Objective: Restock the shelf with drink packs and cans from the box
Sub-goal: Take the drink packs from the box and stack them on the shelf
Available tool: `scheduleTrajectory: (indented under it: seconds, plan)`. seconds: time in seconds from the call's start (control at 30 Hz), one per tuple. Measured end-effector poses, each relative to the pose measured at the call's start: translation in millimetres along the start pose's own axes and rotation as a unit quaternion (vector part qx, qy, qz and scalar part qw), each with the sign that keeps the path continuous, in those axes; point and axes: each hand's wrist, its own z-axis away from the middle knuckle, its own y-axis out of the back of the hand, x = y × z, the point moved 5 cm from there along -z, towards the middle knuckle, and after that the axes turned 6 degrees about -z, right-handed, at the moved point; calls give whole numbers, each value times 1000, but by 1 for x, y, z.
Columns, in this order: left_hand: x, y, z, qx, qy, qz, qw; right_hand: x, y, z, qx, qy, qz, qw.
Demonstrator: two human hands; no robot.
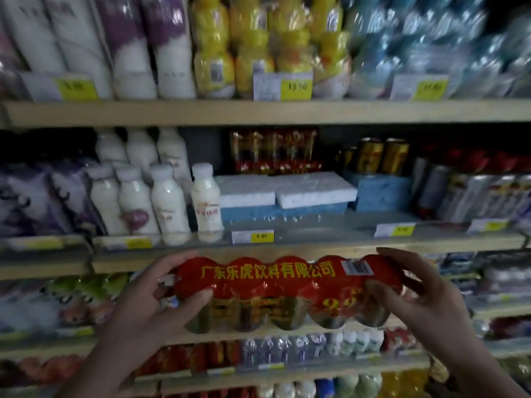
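Observation:
I hold a red shrink-wrapped drink pack (275, 285) with yellow Chinese lettering and a barcode, level in front of the middle shelf's edge (287, 248). My left hand (155, 300) grips its left end, my right hand (416, 294) its right end. Behind and above it, the shelf has white and blue foam blocks (284, 193) with a like red-and-gold pack (273, 150) standing at the back. The box is not in view.
White milk bottles (169, 202) stand left of the foam; gold cans (379, 156) and silver cans (474, 193) are to the right. Yellow juice packs (258, 47) fill the shelf above. Lower shelves hold small bottles (301, 349). Price tags (253, 236) line the shelf edges.

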Motion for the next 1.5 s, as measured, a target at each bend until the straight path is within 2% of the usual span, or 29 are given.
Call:
scheduleTrajectory:
  seconds: [0.13, 0.37, 0.5, 0.7, 0.97, 1.2, 1.5]
  plan:
    - [36, 18, -13, 35, -34, -19, 999, -41, 11, -15, 26, 8, -40, 999]
    - [64, 34, -36, 52, -72, -14, 996, -79, 17, -37, 44, 19, -20, 999]
    - [64, 35, -57, 47, -81, -32, 995, -80, 15, -56, 43, 19, -7, 999]
    - [76, 20, -92, 67, -103, -101, 987, -62, 17, -103, 28, 20, -22, 999]
    - [103, -8, -156, 45, -116, -212, 969, -38, 21, -186, 20, 29, -27, 999]
    - [101, -16, -211, -2, -94, -248, 964, -14, 8, -245, 15, 10, -45, 999]
    - [77, -15, -275, -42, -16, -355, 934, -3, -32, -290, 3, 3, -67, 998]
